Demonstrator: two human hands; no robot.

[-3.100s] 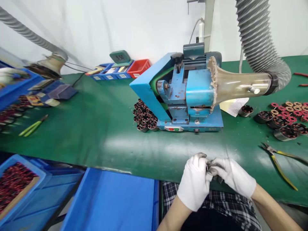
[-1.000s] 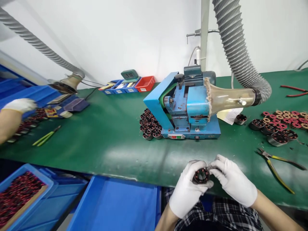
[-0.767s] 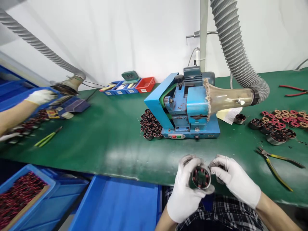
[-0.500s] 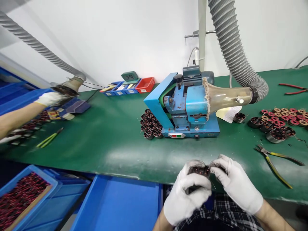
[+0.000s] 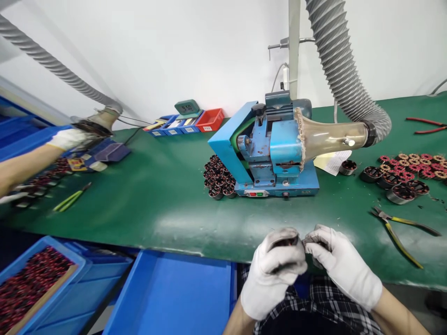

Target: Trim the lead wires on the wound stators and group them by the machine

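Grip closed, the left hand (image 5: 274,274) wraps a dark round part (image 5: 287,242) above the table's (image 5: 167,204) near edge. Right hand (image 5: 340,263) fingers pinch close beside it, contents hidden. A firm left hold and light right pinch should work best.

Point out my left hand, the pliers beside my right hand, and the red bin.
Left hand (image 5: 267,277): head view, back of the glove.
Pliers (image 5: 385,217): head view, the joint.
Red bin (image 5: 215,125): head view, front wall.

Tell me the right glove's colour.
Right glove: white with greyish fingertips, clearest in head view.
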